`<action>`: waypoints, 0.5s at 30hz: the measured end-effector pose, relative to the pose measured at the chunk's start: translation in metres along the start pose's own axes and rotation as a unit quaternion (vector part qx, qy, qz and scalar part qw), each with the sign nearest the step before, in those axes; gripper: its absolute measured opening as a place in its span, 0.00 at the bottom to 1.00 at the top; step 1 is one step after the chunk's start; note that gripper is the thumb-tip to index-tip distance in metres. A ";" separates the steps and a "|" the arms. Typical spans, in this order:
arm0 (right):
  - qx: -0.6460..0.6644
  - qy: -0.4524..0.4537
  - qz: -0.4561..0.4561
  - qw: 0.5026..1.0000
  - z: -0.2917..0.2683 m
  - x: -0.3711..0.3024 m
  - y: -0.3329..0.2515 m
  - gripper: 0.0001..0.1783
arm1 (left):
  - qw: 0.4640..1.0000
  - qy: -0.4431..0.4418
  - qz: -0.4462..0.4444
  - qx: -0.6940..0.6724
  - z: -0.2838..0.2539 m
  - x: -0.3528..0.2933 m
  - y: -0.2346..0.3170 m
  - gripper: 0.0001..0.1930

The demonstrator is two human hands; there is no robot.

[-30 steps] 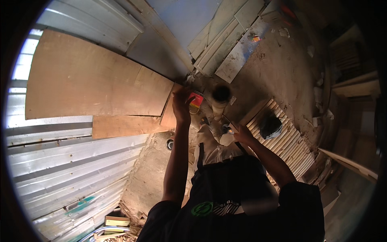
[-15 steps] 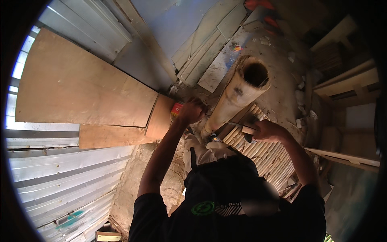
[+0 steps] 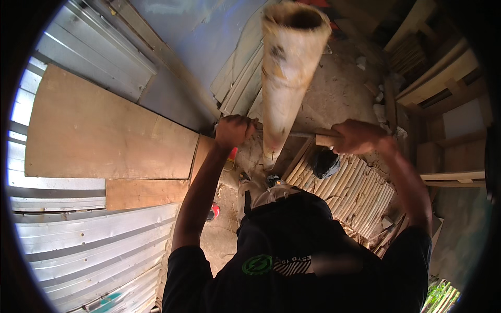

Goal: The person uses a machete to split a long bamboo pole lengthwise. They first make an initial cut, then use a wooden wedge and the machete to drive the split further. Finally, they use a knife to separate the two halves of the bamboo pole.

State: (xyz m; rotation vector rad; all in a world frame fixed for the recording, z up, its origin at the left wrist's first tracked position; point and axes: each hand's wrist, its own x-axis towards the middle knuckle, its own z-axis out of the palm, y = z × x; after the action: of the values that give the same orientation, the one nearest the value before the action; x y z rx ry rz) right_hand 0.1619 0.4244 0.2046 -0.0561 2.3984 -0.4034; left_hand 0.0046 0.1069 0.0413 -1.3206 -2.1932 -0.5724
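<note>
The bamboo (image 3: 288, 78) is seen between the two hands, its long axis running from 6 o'clock to just past 12, with the open end at the top, tilted toward the camera. From the left hand (image 3: 236, 131) it lies at 3 o'clock, just beside; from the right hand (image 3: 360, 136), at 9 o'clock and farther off, so the left hand is the nearer. By the right hand, the wooden handle of a tool (image 3: 301, 134) is gripped; the left hand is closed, seemingly on the tool's other end. The tool is laid crosswise to the bamboo, but whether it is touched by it cannot be told. At the right hand's 8 o'clock, a black bag (image 3: 325, 164) is found on slats (image 3: 347, 195).
</note>
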 end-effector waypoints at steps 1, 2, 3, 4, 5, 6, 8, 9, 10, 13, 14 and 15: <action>-0.022 0.009 -0.004 1.000 -0.010 -0.006 -0.001 0.25 | 1.000 0.015 -0.002 0.000 -0.005 0.010 0.000 0.17; -0.041 0.021 -0.008 0.999 -0.020 -0.013 -0.002 0.26 | 0.999 0.033 -0.005 -0.002 -0.008 0.020 0.000 0.17; -0.063 0.032 -0.005 0.997 -0.030 -0.021 -0.004 0.26 | 0.999 0.052 -0.008 -0.002 -0.012 0.030 0.001 0.18; -0.084 0.045 -0.006 0.995 -0.039 -0.028 -0.006 0.27 | 0.997 0.070 -0.014 -0.001 -0.016 0.040 0.002 0.19; -0.108 0.058 0.000 0.992 -0.048 -0.036 -0.009 0.27 | 0.996 0.080 -0.025 -0.008 -0.019 0.048 0.004 0.19; -0.125 0.061 0.020 0.990 -0.056 -0.045 -0.013 0.29 | 0.995 0.089 -0.041 -0.014 -0.021 0.055 0.006 0.19; -0.136 0.081 0.021 0.987 -0.074 -0.063 -0.021 0.31 | 0.993 0.103 -0.055 -0.020 -0.025 0.069 0.010 0.20; -0.143 0.091 0.022 0.985 -0.082 -0.071 -0.024 0.32 | 0.992 0.108 -0.055 -0.020 -0.026 0.075 0.012 0.20; -0.160 0.076 0.043 0.983 -0.090 -0.077 -0.027 0.33 | 0.992 0.113 -0.058 -0.022 -0.026 0.080 0.014 0.21; -0.089 0.049 0.116 0.988 -0.101 -0.091 -0.031 0.33 | 0.987 0.124 -0.070 -0.068 -0.022 0.089 0.020 0.22; -0.099 0.050 0.114 0.987 -0.100 -0.092 -0.031 0.33 | 0.987 0.127 -0.062 -0.077 -0.018 0.090 0.022 0.22; -0.108 0.048 0.111 0.987 -0.097 -0.092 -0.029 0.33 | 0.986 0.127 -0.060 -0.089 -0.014 0.088 0.026 0.22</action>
State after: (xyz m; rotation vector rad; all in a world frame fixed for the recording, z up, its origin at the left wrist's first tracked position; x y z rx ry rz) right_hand 0.1668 0.4367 0.3413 0.1347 2.5016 -0.0422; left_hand -0.0038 0.1696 0.1092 -1.1346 -2.0585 -0.9488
